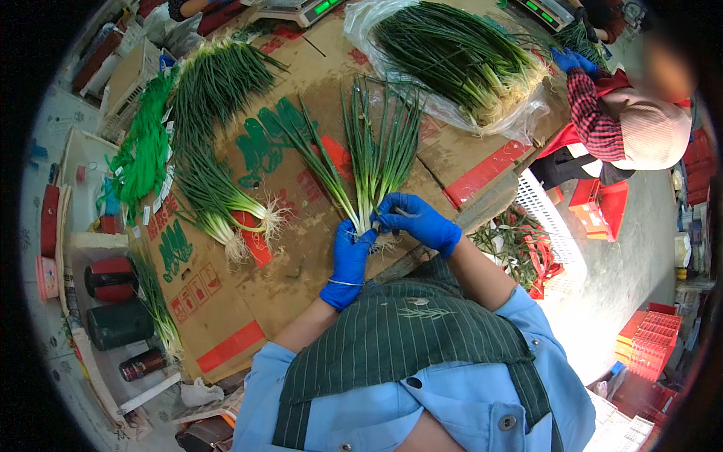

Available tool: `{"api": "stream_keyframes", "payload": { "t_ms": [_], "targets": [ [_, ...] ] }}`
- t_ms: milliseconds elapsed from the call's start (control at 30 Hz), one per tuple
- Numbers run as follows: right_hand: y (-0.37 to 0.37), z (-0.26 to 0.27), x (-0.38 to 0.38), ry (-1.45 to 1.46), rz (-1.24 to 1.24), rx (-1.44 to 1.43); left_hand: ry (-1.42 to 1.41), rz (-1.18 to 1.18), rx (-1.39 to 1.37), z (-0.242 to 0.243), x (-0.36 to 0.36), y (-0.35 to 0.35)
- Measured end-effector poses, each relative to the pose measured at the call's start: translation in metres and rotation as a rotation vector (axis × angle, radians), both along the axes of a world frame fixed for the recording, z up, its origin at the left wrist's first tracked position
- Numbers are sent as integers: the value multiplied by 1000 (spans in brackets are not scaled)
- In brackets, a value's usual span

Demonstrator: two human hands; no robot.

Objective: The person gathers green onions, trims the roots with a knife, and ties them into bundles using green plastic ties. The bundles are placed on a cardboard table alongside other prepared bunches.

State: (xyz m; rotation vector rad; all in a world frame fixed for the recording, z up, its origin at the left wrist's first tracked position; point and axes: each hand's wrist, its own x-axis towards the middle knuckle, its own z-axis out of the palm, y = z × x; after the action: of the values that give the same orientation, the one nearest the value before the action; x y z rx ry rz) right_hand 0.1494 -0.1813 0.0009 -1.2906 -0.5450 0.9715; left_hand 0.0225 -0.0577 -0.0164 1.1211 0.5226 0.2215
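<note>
Both my hands wear blue gloves. My left hand (350, 251) grips a small bunch of green onions (373, 152) near its white root ends, the leaves fanned out away from me. At the right side of the same stems, my right hand (408, 219) pinches a thin strand or leaf between thumb and fingers. Left of this bunch lie smaller bunches of green onions (217, 195) with their roots towards me. A long row of green onions (220, 73) is behind them. A large heap of green onions (457, 53) rests on clear plastic at the back right.
Flattened cardboard (282, 294) covers the table. Green mesh bags or ties with tags (141, 141) hang at its left edge. Scales (294, 8) stand at the back. A white basket (556, 231) with leaf scraps is at the right, near a co-worker in a checked sleeve (593, 113).
</note>
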Motion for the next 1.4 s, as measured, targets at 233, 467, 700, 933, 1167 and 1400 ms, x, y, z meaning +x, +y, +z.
{"api": "stream_keyframes", "payload": {
  "t_ms": [233,467,700,933,1167,1400],
  "targets": [
    [-33,26,25,621,-85,411,42,21,-92,-4,2,4],
    [25,-14,4,-412,-307,-339,-30,-17,62,-2,0,-3],
    [23,-27,-4,-475,-423,-230,40,3,34,-3,1,0],
    [3,2,-13,597,-155,59,21,-30,-69,-5,1,4],
    [-155,16,19,421,-467,177,53,-68,-99,-8,-2,12],
    [-308,16,9,-521,-298,-1713,70,-100,-150,-9,6,15]
  ]
}}
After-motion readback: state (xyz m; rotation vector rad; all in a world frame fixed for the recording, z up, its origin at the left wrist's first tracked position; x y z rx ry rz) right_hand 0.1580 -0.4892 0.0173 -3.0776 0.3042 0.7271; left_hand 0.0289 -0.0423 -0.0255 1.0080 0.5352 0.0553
